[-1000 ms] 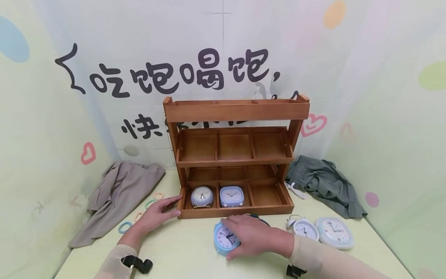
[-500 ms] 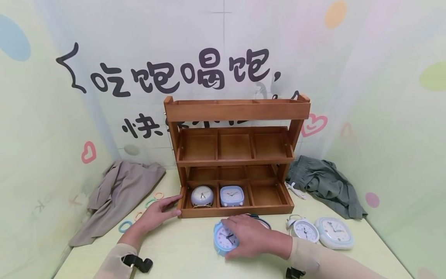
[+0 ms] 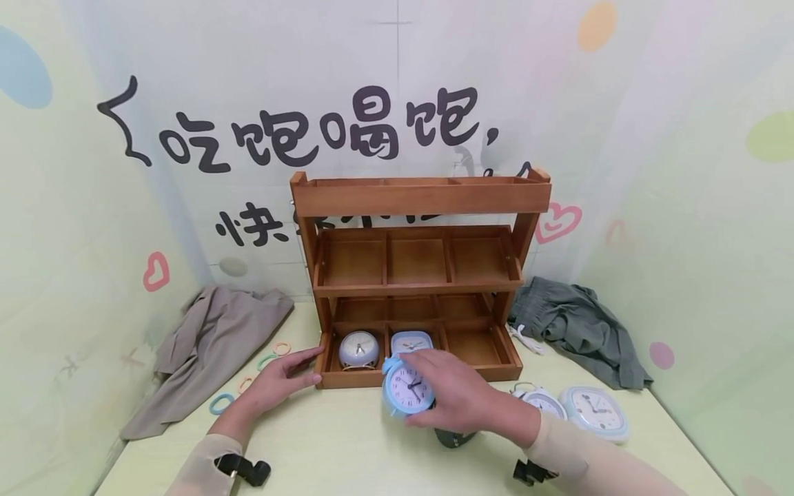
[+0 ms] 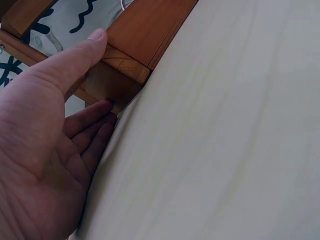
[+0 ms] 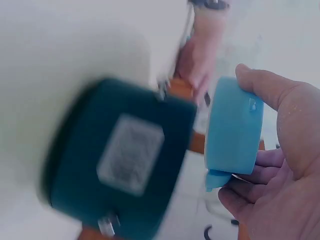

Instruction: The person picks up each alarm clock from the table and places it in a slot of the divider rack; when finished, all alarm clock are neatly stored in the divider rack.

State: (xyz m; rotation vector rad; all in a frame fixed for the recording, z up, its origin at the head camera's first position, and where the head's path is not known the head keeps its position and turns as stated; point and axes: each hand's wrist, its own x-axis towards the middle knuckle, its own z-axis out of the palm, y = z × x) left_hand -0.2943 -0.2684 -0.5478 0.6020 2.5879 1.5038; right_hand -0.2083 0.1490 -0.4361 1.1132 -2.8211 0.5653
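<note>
- Gripping the light blue alarm clock (image 3: 406,390), the right hand (image 3: 464,390) has its thumb on one side of the rim and its fingers on the opposite side.
- The clock is held off the tabletop, before the middle compartment of the lowest tier, its numbered face towards the head camera and its top leaning left.
- A dark green rounded object (image 5: 120,160) is near the right hand; the right wrist view shows a pale label on it, too blurred to read.
- The left hand (image 3: 279,379) grasps nothing: its fingers are extended, touching the left front corner of the wooden rack (image 3: 422,200), with the thumb along the upper edge and the other fingers against the side.
- In the rack's lowest tier, a round blue-grey clock (image 3: 358,349) sits in the left compartment and a square blue clock (image 3: 412,340) in the middle one, partly hidden behind the held clock.
- Right of the right hand, a white twin-bell clock (image 3: 544,401) lies just beside a white rounded-square clock (image 3: 594,412) with a pale blue edge.
- Beyond the left forearm are small coloured rings (image 3: 214,408) and a brownish-grey cloth (image 3: 217,351).
- A dark grey-green cloth (image 3: 579,331) with a white cord lies right of the rack.
- Black writing marks the pale back wall (image 3: 279,55).
</note>
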